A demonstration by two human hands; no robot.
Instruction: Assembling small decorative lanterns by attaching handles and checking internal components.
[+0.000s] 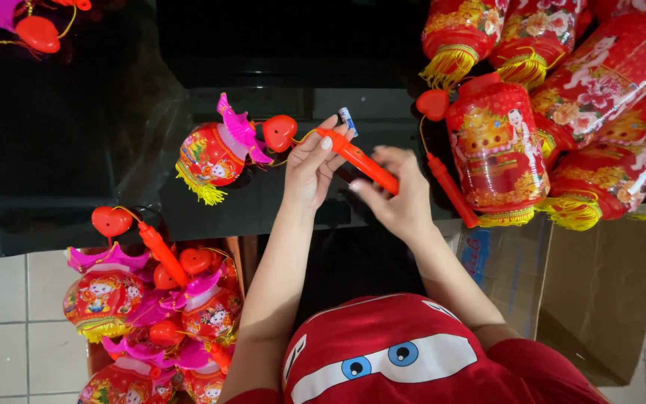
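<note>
Both my hands hold an orange plastic lantern handle [359,159] over a black table [76,127]. My left hand [309,170] grips the handle's upper end, and a small battery [348,120] sticks up at its fingertips. My right hand [396,196] holds the lower end. A thin wire runs from the handle to a red heart piece [279,132] and a small red lantern with pink trim and yellow tassel [214,155] lying on the table.
Several large red cylindrical lanterns [499,146] are piled at the right over a cardboard box [585,292]. Another box of small pink-and-red lanterns [151,322] stands at the lower left on a tiled floor.
</note>
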